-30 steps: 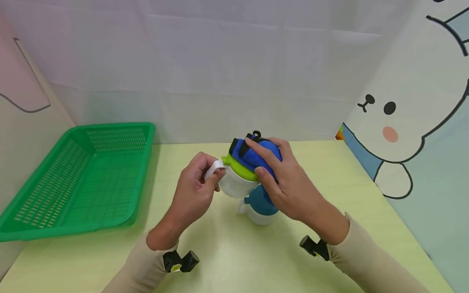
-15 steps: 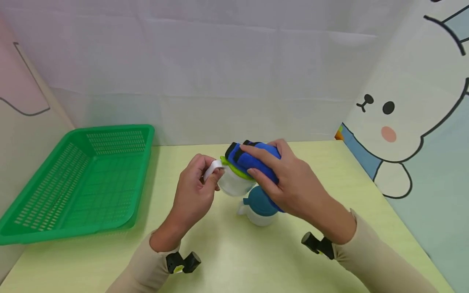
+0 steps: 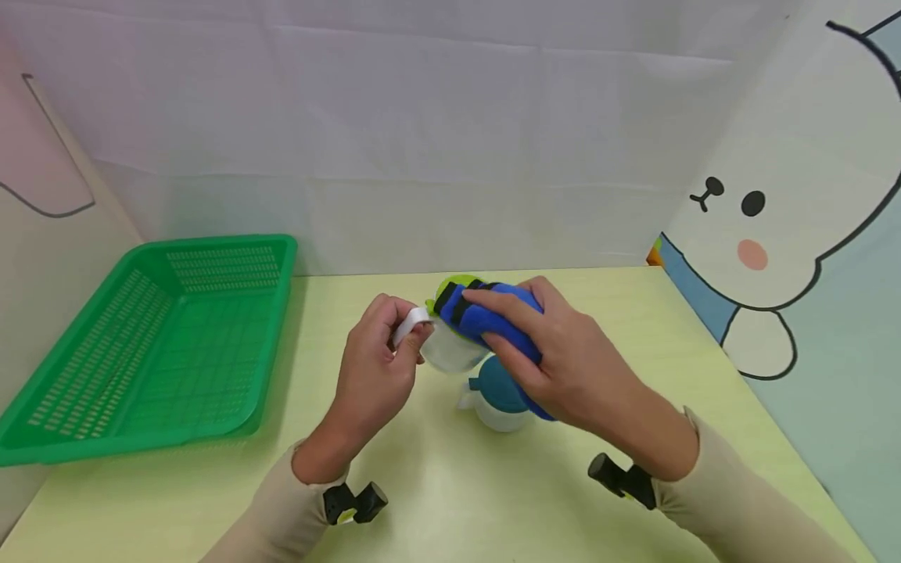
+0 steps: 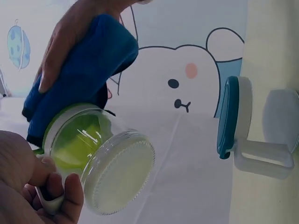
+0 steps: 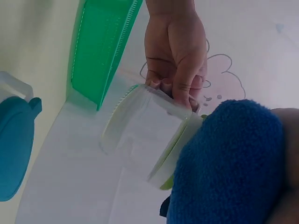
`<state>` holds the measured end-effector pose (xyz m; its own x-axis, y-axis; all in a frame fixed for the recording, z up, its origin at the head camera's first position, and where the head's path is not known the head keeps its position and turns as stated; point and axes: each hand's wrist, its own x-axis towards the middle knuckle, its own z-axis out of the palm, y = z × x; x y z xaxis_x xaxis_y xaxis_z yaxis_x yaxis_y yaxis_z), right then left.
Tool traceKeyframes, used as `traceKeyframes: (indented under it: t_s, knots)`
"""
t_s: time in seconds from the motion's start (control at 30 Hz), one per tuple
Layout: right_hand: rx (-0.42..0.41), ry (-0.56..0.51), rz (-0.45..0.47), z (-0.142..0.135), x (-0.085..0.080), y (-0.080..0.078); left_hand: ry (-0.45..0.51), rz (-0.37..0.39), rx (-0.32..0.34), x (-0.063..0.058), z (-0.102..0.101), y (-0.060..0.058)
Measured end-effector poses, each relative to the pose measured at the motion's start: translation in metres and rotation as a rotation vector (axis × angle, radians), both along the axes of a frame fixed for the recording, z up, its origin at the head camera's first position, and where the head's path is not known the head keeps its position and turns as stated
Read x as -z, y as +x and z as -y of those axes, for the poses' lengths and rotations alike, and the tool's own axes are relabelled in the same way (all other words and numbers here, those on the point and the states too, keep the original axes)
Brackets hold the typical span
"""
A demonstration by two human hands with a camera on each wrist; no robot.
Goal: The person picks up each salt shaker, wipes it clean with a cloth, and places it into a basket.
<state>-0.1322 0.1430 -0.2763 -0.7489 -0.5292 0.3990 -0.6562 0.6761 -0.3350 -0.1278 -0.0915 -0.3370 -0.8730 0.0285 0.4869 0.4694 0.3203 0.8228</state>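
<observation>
My left hand (image 3: 376, 356) grips the white handle (image 3: 414, 322) of a clear jar (image 4: 119, 172) with a green lid (image 3: 457, 283), held tilted above the table. In my right hand (image 3: 563, 352) is a folded blue cloth (image 3: 493, 317) with black stripes, which lies over the green lid and hides most of it. The right wrist view shows the cloth (image 5: 233, 158) against the jar's lid end. Below the hands, a second jar (image 3: 501, 416) with a teal lid (image 3: 501, 385) stands upright on the table, its handle toward the left.
A green plastic basket (image 3: 263, 375) with slotted sides sits on the left of the pale yellow table (image 3: 436, 500). A white sheet (image 3: 422, 141) hangs behind the table. On the right is a wall with a cartoon animal (image 3: 788, 195).
The right hand and cloth have slid down and slightly right across the green lid, uncovering its far edge. The left hand keeps its grip on the handle almost in place.
</observation>
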Motion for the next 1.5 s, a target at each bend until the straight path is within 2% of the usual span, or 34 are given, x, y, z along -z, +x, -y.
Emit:
traceKeyframes:
  t_s: [0.1,0.23,0.33,0.47,0.53,0.6,0.7,0.8,0.9,1.03,1.17,1.3,1.37,1.5]
  knots:
    - [0.015,0.015,0.013,-0.007,0.002,0.003,0.023,-0.006,0.001,-0.001,0.005,0.0]
    - [0.063,-0.019,0.041,-0.012,-0.001,-0.013,0.047,0.007,0.07,-0.002,0.008,0.001]
    - [0.032,-0.045,0.047,-0.005,-0.004,-0.02,0.021,0.027,0.102,-0.002,0.004,0.001]
    - [-0.036,-0.019,0.041,0.002,-0.004,-0.007,0.006,0.032,0.059,-0.002,0.003,0.0]
    - [-0.027,0.006,0.043,-0.002,-0.001,0.0,0.021,0.025,0.042,-0.003,0.005,0.0]
    - [0.008,0.021,0.052,-0.008,0.001,0.0,0.032,0.023,0.05,-0.004,0.007,0.001]
    - [0.054,0.018,0.091,-0.014,0.002,-0.011,0.02,0.035,0.098,-0.003,0.008,0.001]
    - [0.046,0.004,0.113,-0.009,0.001,-0.018,-0.001,0.049,0.128,0.002,0.003,0.0]
    - [0.004,-0.006,0.076,-0.002,0.001,-0.009,-0.006,0.056,0.119,0.003,0.0,-0.001]
    - [-0.02,-0.017,0.038,-0.008,0.003,0.003,0.013,0.071,0.111,-0.003,0.005,-0.001]
    - [0.01,-0.029,0.093,-0.021,0.004,-0.011,0.002,0.107,0.163,-0.007,0.011,0.001]
    - [0.014,-0.062,0.14,-0.016,-0.003,-0.025,-0.035,0.129,0.245,-0.005,0.01,0.0]
    - [-0.011,-0.061,0.129,-0.011,-0.007,-0.021,-0.053,0.116,0.253,-0.003,0.009,-0.001]
    - [-0.092,-0.034,0.092,-0.008,-0.008,-0.004,-0.046,0.089,0.196,-0.003,0.012,-0.002]
